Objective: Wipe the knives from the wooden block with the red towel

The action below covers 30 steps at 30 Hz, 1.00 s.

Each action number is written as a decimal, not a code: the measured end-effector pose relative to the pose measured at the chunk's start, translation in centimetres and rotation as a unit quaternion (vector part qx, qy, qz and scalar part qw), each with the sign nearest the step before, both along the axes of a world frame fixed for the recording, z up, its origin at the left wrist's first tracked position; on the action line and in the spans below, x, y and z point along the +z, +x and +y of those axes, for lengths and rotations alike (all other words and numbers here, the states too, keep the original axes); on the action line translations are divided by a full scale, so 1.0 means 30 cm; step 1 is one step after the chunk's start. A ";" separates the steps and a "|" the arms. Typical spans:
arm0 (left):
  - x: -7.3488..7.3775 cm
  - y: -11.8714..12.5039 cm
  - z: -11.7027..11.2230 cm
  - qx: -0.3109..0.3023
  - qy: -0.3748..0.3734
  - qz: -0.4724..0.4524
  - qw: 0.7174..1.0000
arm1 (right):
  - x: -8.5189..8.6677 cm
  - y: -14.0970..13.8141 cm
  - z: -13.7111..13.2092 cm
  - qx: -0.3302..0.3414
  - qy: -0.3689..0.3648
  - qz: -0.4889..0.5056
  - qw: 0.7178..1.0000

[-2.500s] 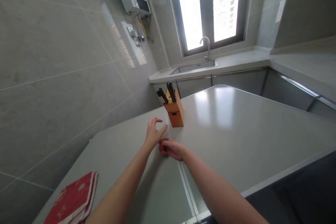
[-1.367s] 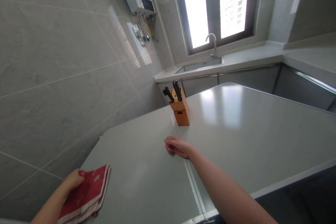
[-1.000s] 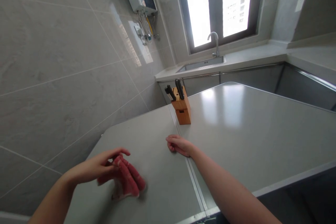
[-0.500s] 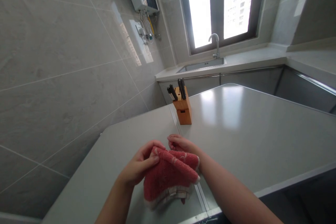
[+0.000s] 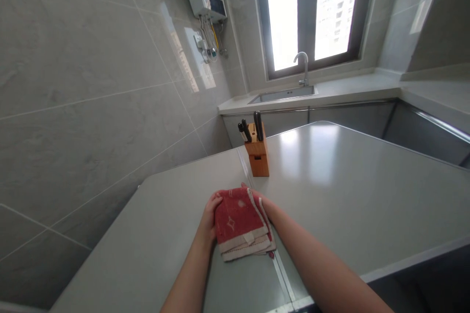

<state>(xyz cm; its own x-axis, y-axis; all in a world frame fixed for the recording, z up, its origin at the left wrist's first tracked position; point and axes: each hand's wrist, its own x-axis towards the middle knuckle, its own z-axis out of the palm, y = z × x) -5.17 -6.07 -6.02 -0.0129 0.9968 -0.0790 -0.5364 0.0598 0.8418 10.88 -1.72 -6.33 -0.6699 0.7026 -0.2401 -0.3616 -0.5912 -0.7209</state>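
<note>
A folded red towel [image 5: 240, 220] with cream borders and a pale diamond pattern is between my hands, low over the table. At its upper left corner, my left hand [image 5: 212, 209] is closed on the edge, fingers bent around it. My right hand [image 5: 260, 196] is at the upper right side of the cloth, holding it from behind. Most of the right fingers are hidden by the towel; only a fingertip shows past the top edge. A small red tag or loop hangs out at the towel's lower right corner.
A wooden knife block [image 5: 260, 164] with several black-handled knives stands just beyond the towel on the grey table [image 5: 352, 195]. A seam [image 5: 281, 274] crosses the tabletop. Further back are a sink [image 5: 286, 94], a faucet [image 5: 304, 66] and a window; a tiled wall rises on the left.
The towel has turned from a bunched, creased fold to a flatter one, with its patterned side facing me. My left hand has shifted right and up, and my right hand is now behind the cloth.
</note>
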 end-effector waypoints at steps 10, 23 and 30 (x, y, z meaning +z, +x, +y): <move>-0.028 -0.030 -0.015 0.071 0.010 0.031 0.997 | 0.008 0.027 -0.026 0.000 0.046 0.078 0.996; -0.078 -0.054 0.030 0.111 0.066 0.113 0.985 | -0.025 0.057 0.018 -0.160 0.426 -0.258 0.852; -0.093 -0.057 0.042 0.135 0.078 0.149 0.977 | -0.053 0.058 0.036 -0.221 0.558 -0.408 0.688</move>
<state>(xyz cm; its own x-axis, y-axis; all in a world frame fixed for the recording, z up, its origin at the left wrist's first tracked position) -6.88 -4.80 -8.81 -0.2765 0.9535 0.1200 -0.2450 -0.1907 0.9506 12.63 -0.65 -7.93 -0.2936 0.8462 0.4448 0.4665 0.5329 -0.7059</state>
